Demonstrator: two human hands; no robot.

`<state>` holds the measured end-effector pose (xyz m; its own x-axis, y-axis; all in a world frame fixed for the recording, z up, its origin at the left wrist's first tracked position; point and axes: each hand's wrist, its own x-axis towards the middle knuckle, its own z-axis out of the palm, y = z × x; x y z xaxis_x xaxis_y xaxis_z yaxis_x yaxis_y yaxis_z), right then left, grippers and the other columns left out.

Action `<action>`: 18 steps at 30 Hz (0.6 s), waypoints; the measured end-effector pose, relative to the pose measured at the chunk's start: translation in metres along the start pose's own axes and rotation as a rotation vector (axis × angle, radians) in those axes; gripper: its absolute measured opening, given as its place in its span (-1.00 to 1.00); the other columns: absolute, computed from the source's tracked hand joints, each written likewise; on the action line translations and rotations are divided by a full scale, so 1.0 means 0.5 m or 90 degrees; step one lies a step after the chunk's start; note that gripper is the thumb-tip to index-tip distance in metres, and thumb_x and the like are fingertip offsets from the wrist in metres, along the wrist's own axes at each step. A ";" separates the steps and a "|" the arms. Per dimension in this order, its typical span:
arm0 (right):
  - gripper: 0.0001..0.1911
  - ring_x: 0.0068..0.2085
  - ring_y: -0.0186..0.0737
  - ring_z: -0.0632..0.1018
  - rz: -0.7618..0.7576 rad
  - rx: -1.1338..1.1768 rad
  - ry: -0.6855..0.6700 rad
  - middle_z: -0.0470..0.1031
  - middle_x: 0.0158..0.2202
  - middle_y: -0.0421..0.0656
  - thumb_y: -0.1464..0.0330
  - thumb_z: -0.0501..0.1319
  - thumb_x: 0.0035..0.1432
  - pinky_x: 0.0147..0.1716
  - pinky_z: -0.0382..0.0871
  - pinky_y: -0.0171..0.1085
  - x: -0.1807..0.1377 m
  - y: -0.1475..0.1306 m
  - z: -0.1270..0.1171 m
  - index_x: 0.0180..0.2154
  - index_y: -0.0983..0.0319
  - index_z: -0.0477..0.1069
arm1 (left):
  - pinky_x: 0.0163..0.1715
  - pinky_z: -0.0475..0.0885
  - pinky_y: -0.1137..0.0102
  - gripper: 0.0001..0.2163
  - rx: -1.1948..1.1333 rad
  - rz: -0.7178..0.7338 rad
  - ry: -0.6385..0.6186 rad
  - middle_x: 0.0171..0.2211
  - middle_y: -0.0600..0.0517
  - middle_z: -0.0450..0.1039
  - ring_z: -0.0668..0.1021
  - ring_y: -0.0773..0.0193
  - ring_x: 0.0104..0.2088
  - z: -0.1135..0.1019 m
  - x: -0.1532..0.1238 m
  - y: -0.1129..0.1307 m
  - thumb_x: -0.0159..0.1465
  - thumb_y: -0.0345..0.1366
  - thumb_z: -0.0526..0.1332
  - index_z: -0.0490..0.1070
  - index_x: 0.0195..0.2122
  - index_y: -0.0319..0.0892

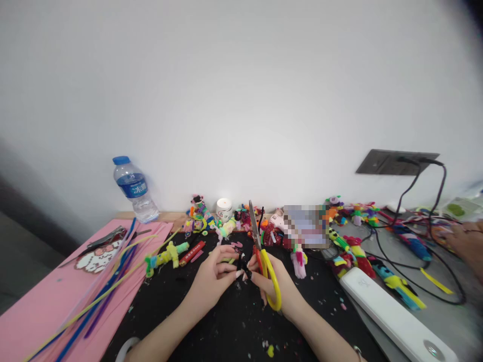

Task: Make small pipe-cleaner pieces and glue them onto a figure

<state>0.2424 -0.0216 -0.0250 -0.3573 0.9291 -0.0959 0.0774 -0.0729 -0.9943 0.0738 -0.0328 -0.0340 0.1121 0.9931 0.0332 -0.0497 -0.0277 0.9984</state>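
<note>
My left hand (216, 274) is closed, its thumb and fingertips pinching a small black fuzzy piece (244, 265), which looks like pipe cleaner. Opposite it, my right hand (279, 281) touches the same piece with its fingertips. Scissors (272, 281) with yellow and orange handles hang on my right hand, their blades pointing up and away from me. Part of the black piece is hidden behind my fingers. Just beyond my left hand lie a red packet (192, 253) and a yellow-green pipe-cleaner figure (166, 257). A pink and white figure (299, 262) lies beyond my right hand.
Pipe cleaners (94, 306) lie across a pink board (33, 306) at left, near a water bottle (136, 191). Scraps dot the black mat (226, 332). A long white device (392, 311), black cables (381, 256) and another person's hand (466, 244) are at right.
</note>
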 end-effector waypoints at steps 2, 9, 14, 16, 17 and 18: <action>-0.82 -0.76 -0.55 0.24 -0.010 -0.007 0.007 0.29 -0.48 -0.32 0.37 0.19 -0.05 -0.84 0.16 -0.48 0.001 0.000 -0.002 -0.35 0.23 0.22 | -0.36 0.45 0.37 -0.70 0.004 -0.049 -0.021 -0.29 -0.03 0.45 0.54 0.26 -0.37 -0.003 0.005 -0.005 0.03 -0.38 0.27 0.31 -0.19 -0.21; -0.85 -0.72 -0.52 0.26 -0.045 -0.053 0.031 0.28 -0.49 -0.31 0.38 0.18 -0.04 -0.80 0.17 -0.46 0.005 -0.006 -0.021 -0.38 0.23 0.22 | -0.54 0.36 0.45 -0.82 0.033 -0.091 -0.078 -0.53 0.05 0.44 0.46 0.33 -0.54 -0.012 0.006 -0.001 0.06 -0.28 0.25 0.42 -0.35 -0.28; -0.83 -0.73 -0.52 0.26 -0.061 -0.053 0.054 0.29 -0.48 -0.32 0.37 0.19 -0.04 -0.80 0.17 -0.46 0.011 0.001 -0.035 -0.38 0.21 0.20 | -0.56 0.34 0.48 -0.83 0.031 -0.104 -0.087 -0.62 0.09 0.39 0.41 0.38 -0.61 -0.018 0.009 0.008 0.07 -0.24 0.25 0.39 -0.50 -0.26; -0.81 -0.74 -0.52 0.27 -0.052 -0.050 0.051 0.32 -0.47 -0.31 0.34 0.20 -0.03 -0.80 0.18 -0.46 0.012 0.002 -0.035 -0.37 0.21 0.20 | -0.56 0.35 0.48 -0.82 0.031 -0.085 -0.072 -0.61 0.09 0.39 0.42 0.38 -0.60 -0.021 0.012 0.007 0.07 -0.23 0.26 0.39 -0.51 -0.26; -0.79 -0.74 -0.52 0.27 -0.047 -0.049 0.048 0.33 -0.47 -0.31 0.32 0.22 -0.03 -0.81 0.18 -0.46 0.011 0.001 -0.033 -0.37 0.21 0.19 | -0.55 0.35 0.48 -0.82 0.028 -0.074 -0.054 -0.61 0.09 0.40 0.43 0.38 -0.59 -0.022 0.013 0.007 0.07 -0.22 0.26 0.40 -0.50 -0.26; -0.77 -0.75 -0.51 0.27 -0.041 -0.047 0.042 0.35 -0.49 -0.31 0.29 0.23 -0.03 -0.81 0.18 -0.45 0.011 -0.001 -0.031 -0.38 0.21 0.19 | -0.54 0.36 0.48 -0.82 0.023 -0.064 -0.029 -0.60 0.09 0.40 0.43 0.37 -0.59 -0.024 0.014 0.006 0.06 -0.22 0.26 0.41 -0.49 -0.26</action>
<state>0.2551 -0.0109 -0.0244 -0.3021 0.9529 -0.0266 0.1258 0.0122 -0.9920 0.0625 -0.0244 -0.0312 0.1602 0.9849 -0.0655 -0.0006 0.0665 0.9978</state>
